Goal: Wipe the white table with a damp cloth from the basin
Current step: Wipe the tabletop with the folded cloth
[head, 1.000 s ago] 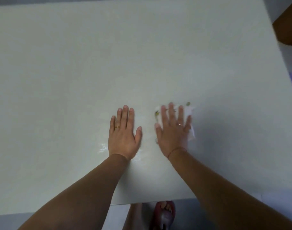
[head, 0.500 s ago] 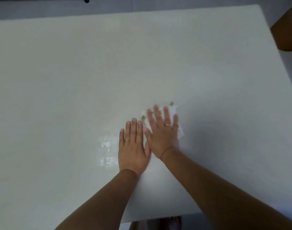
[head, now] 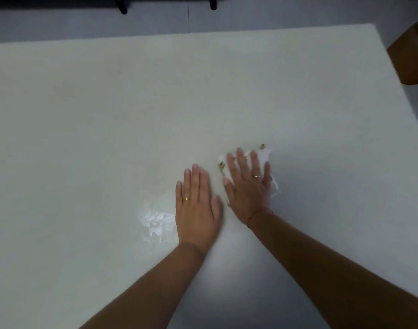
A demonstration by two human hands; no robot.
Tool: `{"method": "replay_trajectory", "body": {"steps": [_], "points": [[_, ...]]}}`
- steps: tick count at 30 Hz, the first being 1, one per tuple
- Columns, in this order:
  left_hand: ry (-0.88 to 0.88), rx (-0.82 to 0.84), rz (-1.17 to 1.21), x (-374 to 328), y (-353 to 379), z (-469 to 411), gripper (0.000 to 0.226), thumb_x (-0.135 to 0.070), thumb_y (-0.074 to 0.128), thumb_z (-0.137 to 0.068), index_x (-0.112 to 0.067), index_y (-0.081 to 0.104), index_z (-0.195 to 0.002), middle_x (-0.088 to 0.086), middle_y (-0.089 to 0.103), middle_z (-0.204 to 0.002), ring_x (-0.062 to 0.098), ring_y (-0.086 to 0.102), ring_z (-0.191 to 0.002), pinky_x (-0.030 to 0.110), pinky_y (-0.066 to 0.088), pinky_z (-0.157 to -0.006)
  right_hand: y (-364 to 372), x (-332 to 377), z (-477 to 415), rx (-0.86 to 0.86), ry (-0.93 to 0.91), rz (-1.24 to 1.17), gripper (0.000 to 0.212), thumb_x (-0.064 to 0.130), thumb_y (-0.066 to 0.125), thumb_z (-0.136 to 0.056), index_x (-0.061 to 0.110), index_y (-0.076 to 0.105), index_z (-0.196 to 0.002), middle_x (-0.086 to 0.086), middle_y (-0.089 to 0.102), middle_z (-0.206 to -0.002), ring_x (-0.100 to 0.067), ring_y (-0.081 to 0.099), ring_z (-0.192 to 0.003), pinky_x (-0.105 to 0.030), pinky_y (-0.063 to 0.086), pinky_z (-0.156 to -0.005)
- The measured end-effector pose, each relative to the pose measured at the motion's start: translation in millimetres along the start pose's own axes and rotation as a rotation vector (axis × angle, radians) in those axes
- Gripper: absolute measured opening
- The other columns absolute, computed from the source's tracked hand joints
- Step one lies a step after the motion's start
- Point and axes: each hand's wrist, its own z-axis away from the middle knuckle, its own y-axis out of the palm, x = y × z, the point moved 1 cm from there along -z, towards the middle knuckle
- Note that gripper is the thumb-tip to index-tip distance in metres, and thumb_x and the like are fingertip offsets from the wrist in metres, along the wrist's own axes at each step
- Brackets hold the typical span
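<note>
Nearest, the left hand (head: 196,205) lies flat on the white worktop (head: 108,115), fingers straight and together, with a wet sheen (head: 155,222) just beside it. A little further, the right hand (head: 248,186) presses flat on the white cloth (head: 266,156), fingers spread. Grey floor (head: 155,22) lies beyond the far edge.

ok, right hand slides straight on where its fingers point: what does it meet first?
Way looks free: past the white cloth under the right hand, only bare white table to its far edge.
</note>
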Motion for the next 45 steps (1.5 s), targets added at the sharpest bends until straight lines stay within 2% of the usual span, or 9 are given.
{"method": "replay_trajectory", "body": {"steps": [3, 5, 12, 19, 26, 30, 34, 41, 45], "points": [[-0.019, -0.066, 0.005, 5, -8, -54, 0.065, -0.037, 0.018, -0.094, -0.005, 0.020, -0.150, 0.012, 0.013, -0.159, 0.024, 0.005, -0.148, 0.035, -0.006, -0.119, -7, -29, -5, -0.006, -0.372, 0.073, 0.057, 0.045, 0.026, -0.093, 0.027, 0.029, -0.147, 0.000, 0.026, -0.155, -0.029, 0.022, -0.143, -0.054, 0.019, -0.114], [-0.006, -0.047, -0.034, 12, -7, -86, 0.065, -0.040, 0.019, -0.095, -0.007, 0.014, -0.151, 0.010, 0.007, -0.160, 0.023, 0.001, -0.148, 0.033, -0.011, -0.118, -11, -55, -20, 0.007, -0.452, 0.131, 0.057, 0.046, 0.025, -0.093, 0.028, 0.026, -0.147, 0.001, 0.025, -0.156, -0.027, 0.020, -0.144, -0.052, 0.017, -0.114], [0.006, 0.038, -0.112, 30, 15, -104, 0.067, -0.044, 0.022, -0.098, -0.010, 0.005, -0.152, 0.007, 0.001, -0.161, 0.021, -0.004, -0.148, 0.035, -0.008, -0.119, -10, -29, -62, -0.023, 0.393, -0.104, 0.059, 0.045, 0.022, -0.097, 0.029, 0.002, -0.150, 0.002, -0.002, -0.160, -0.027, -0.004, -0.146, -0.052, -0.005, -0.114], [0.010, 0.043, -0.127, 30, 13, -105, 0.069, -0.046, 0.010, -0.094, -0.011, 0.005, -0.153, 0.007, 0.001, -0.161, 0.019, -0.006, -0.148, 0.035, -0.008, -0.119, -15, -10, -56, -0.002, -0.243, 0.048, 0.057, 0.044, 0.020, -0.094, 0.029, 0.021, -0.149, 0.002, 0.019, -0.158, -0.027, 0.016, -0.145, -0.050, 0.009, -0.115], [0.011, 0.028, -0.106, 29, 13, -106, 0.068, -0.044, 0.017, -0.095, -0.010, 0.007, -0.153, 0.007, 0.003, -0.161, 0.019, -0.004, -0.148, 0.035, -0.007, -0.119, -23, -44, -102, -0.002, 0.430, -0.154, 0.058, 0.041, 0.024, -0.098, 0.029, 0.004, -0.150, 0.001, -0.002, -0.160, -0.027, -0.005, -0.146, -0.052, -0.004, -0.115], [-0.010, 0.025, -0.106, 28, 12, -106, 0.065, -0.044, 0.017, -0.097, -0.010, 0.012, -0.152, 0.007, 0.007, -0.161, 0.019, -0.001, -0.148, 0.037, -0.004, -0.120, -15, 26, -89, 0.017, 0.024, -0.004, 0.058, 0.040, 0.013, -0.096, 0.028, -0.002, -0.150, 0.001, -0.004, -0.160, -0.029, -0.008, -0.146, -0.052, -0.008, -0.114], [0.011, 0.042, -0.138, 29, 12, -106, 0.066, -0.043, 0.016, -0.096, -0.010, 0.009, -0.152, 0.008, 0.005, -0.161, 0.019, -0.003, -0.148, 0.037, -0.005, -0.120, -24, -7, -101, 0.012, -0.307, 0.056, 0.057, 0.042, 0.014, -0.094, 0.031, 0.014, -0.150, 0.004, 0.012, -0.159, -0.024, 0.008, -0.147, -0.048, 0.005, -0.116], [-0.003, 0.055, -0.130, 27, 10, -106, 0.067, -0.043, 0.016, -0.095, -0.010, 0.008, -0.152, 0.007, 0.004, -0.160, 0.020, -0.003, -0.148, 0.037, -0.004, -0.120, -29, -33, -155, -0.035, 0.326, -0.121, 0.055, 0.038, 0.023, -0.098, 0.029, 0.005, -0.150, 0.002, 0.002, -0.160, -0.027, -0.002, -0.147, -0.049, -0.004, -0.115], [-0.002, 0.072, -0.127, 25, 8, -107, 0.066, -0.042, 0.018, -0.095, -0.008, 0.013, -0.152, 0.008, 0.008, -0.160, 0.022, 0.002, -0.148, 0.040, 0.002, -0.120, -19, 28, -132, -0.034, -0.010, 0.016, 0.056, 0.037, 0.010, -0.096, 0.025, -0.001, -0.150, -0.002, 0.001, -0.160, -0.031, -0.003, -0.146, -0.051, -0.007, -0.114]]}}
